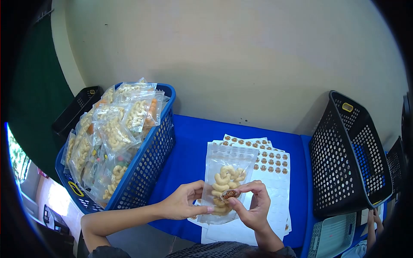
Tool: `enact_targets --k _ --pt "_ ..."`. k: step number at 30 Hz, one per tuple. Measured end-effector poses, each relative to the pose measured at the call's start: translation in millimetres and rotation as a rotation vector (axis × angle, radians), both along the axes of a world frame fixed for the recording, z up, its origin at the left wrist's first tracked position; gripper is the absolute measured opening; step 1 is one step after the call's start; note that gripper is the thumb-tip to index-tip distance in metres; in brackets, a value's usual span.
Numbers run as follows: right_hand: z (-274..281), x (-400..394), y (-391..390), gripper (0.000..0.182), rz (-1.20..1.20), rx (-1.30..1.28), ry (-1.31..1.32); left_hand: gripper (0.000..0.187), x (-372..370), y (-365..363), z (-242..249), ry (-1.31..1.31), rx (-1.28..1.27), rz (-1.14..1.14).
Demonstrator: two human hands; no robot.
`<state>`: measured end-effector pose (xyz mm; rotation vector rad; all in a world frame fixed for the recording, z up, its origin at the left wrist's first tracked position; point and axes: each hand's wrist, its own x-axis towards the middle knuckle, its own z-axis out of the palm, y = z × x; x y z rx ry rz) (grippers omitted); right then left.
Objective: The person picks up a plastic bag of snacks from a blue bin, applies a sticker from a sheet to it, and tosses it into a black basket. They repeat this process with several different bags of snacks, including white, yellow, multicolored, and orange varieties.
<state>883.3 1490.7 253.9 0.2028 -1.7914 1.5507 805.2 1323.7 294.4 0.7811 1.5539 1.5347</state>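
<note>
My left hand (189, 201) grips the left side of a clear plastic bag (232, 155) of pale, curved snack pieces, thumb across its front. A round brown sticker (229, 195) is pinched between the thumb and forefinger of my right hand (254, 204), overlapping the lower front of the bag. Beneath the bag lie sheets of round stickers (271, 161); part of the top sheet shows bare white backing with faint circle outlines.
A blue basket (148, 159) heaped with filled snack bags (114, 124) stands at the left. At the right is a black basket (333, 172), with a grey tray (332, 236) below it. Another person's hands (375, 221) show at the far right. Blue cloth (193, 129) covers the table.
</note>
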Motion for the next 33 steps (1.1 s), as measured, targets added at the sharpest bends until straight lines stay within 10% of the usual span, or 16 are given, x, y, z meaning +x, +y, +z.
enact_targets --k 9,16,18,22,33 --pt "-10.9 -8.5 3.1 0.041 -0.085 0.348 0.067 0.046 -5.3 -1.8 -12.9 0.155 0.025 -0.017" --pt "0.6 -5.0 -1.1 0.059 -0.249 0.101 0.036 0.042 -2.4 -0.2 3.9 0.103 -0.084 -0.035" --pt "0.5 -4.6 -0.1 0.063 0.230 -0.314 -0.151 0.046 -1.9 -0.1 4.9 0.081 -0.110 -0.080" --pt "-8.7 3.9 11.7 0.041 0.548 -0.105 -0.647 0.046 2.1 -2.0 10.3 0.232 -0.227 -0.166" --pt "-6.6 5.2 9.4 0.041 0.577 0.150 -0.581 0.038 -4.5 -3.2 11.3 0.488 -0.289 -0.084"
